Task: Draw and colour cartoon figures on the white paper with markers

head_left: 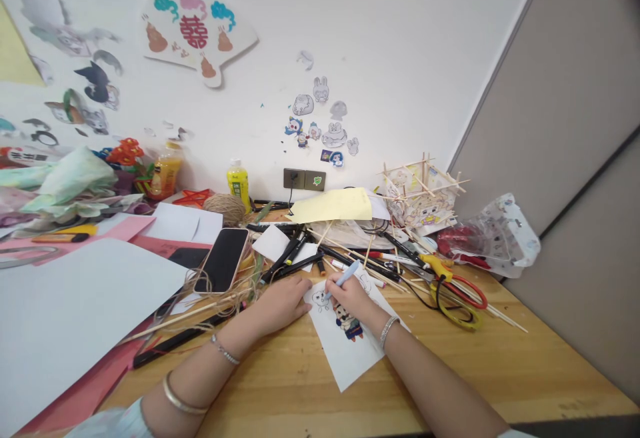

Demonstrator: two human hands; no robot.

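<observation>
A light blue pen (pixel 349 273) is pinched in my right hand (pixel 351 298), its tip down on a sheet of white paper (pixel 345 368). That sheet bears a coloured cartoon figure (pixel 349 323), partly covered by my right hand, and an outlined drawing (pixel 320 299) near the pen tip. My left hand (pixel 286 301) lies flat on the table, its fingertips at the sheet's left edge, holding nothing.
Black markers (pixel 290 255) and thin wooden sticks (pixel 370 251) clutter the table (pixel 280 385) behind my hands. A phone (pixel 223 261) lies left, beside twine. Scissors (pixel 457 291) rest right, near a plastic bag (pixel 493 235). Large white paper (pixel 75 318) covers the left side. Bottles (pixel 238 183) stand by the wall.
</observation>
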